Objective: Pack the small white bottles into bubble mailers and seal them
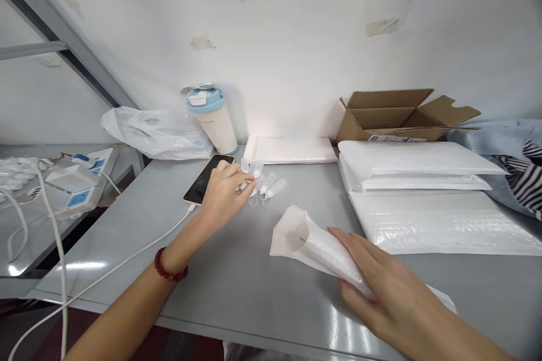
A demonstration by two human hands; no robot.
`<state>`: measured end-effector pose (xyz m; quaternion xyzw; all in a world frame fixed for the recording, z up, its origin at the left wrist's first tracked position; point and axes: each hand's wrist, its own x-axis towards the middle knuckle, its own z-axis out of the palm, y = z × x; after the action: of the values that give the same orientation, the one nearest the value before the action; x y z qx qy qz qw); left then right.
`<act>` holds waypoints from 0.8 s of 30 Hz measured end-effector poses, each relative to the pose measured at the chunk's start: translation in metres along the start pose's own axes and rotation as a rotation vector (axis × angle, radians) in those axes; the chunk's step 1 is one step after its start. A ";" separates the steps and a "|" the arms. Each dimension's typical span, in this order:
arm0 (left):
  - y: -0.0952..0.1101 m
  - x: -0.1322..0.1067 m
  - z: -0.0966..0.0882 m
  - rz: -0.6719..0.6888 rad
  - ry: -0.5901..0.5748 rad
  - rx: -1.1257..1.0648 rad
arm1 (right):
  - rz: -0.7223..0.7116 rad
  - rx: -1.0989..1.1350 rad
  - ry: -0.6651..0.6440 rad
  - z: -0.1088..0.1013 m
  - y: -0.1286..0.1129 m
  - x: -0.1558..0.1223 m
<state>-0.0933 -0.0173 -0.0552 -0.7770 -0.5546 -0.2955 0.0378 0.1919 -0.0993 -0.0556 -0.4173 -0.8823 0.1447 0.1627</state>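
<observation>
My right hand (376, 279) grips a white bubble mailer (326, 248), squeezing it so that its mouth gapes toward the left. Over a small cluster of clear and white plastic pieces with thin loops, like tiny bottles (275, 187), my left hand (226, 186) has its thumb and index finger pinched together. Whether a piece is between those fingertips I cannot make out. Just left of that hand lies a dark-screened phone (207, 180), with a white cable (139, 254) plugged into its near end.
Stacked bubble mailers (440, 220) lie on the right, before an open cardboard box (385, 118). Another flat mailer (292, 150) rests against the wall. A blue-lidded tumbler (215, 124) and a plastic bag (156, 132) stand back left. Power strips (82, 192) sit far left.
</observation>
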 end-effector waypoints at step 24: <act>0.026 -0.002 -0.060 0.207 -0.146 -0.343 | 0.103 0.017 0.000 0.001 0.005 0.003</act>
<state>-0.0956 -0.0524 -0.0002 -0.8442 -0.4148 -0.3229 -0.1050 0.1932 -0.0944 -0.0575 -0.4606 -0.8585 0.1604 0.1584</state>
